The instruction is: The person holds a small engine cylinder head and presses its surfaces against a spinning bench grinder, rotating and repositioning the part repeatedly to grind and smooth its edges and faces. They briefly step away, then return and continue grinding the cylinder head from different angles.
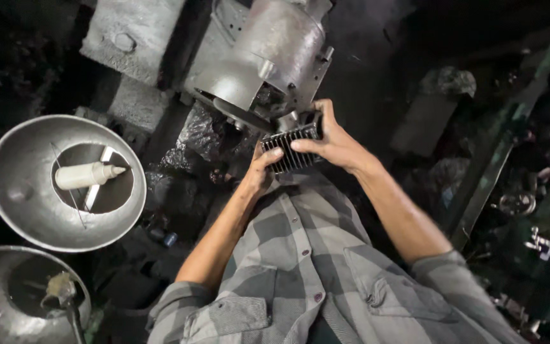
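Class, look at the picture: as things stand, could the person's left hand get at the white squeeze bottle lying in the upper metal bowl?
Probably not at once. The left hand is gripping the finned metal block together with the right hand. The white squeeze bottle lies uncovered, so letting go would likely free the way.

Light from overhead is glaring off the steel machine housing (268,48) and the metal bowl (30,197), while the surrounding floor is sinking into murky, grainy shadow.

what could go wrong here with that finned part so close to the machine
Both the left hand and right hand hold the finned metal block right against the grey machine, so fingers could get pinched there. The thin fins could cut skin. Dim light hides the contact point.
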A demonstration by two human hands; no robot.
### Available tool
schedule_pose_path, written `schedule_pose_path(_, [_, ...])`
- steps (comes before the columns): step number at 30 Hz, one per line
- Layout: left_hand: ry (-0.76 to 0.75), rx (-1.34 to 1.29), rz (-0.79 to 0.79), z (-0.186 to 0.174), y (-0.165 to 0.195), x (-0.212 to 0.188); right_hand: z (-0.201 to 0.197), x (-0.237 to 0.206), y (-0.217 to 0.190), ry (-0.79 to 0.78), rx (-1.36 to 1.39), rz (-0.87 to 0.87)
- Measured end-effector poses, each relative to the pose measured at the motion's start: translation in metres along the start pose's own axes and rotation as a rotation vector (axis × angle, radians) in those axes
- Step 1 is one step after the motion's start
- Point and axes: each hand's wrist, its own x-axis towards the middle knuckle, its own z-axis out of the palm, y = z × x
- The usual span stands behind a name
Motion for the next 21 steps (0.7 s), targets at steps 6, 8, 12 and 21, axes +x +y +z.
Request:
schedule_pose_path(6, [0.075, -0.079, -0.077, -0.026, -0.018, 0.012, 0.012, 0.013, 0.01, 0.021, -0.153, -0.142])
schedule_pose_path(8, [0.053, -0.081, -0.031, -0.028, -0.016, 0.011, 0.016, 0.015, 0.017, 0.024, -0.123, -0.102])
schedule_pose_path(12, [0.052, -0.025, 0.055, -0.03, -0.01, 0.007, 0.024, 0.022, 0.031, 0.017, -0.01, -0.014])
schedule_pose_path(21, [0.111, 0.234, 0.129, -0.03, 0.001, -0.014, 0.031, 0.024, 0.067, -0.046, 0.218, 0.073])
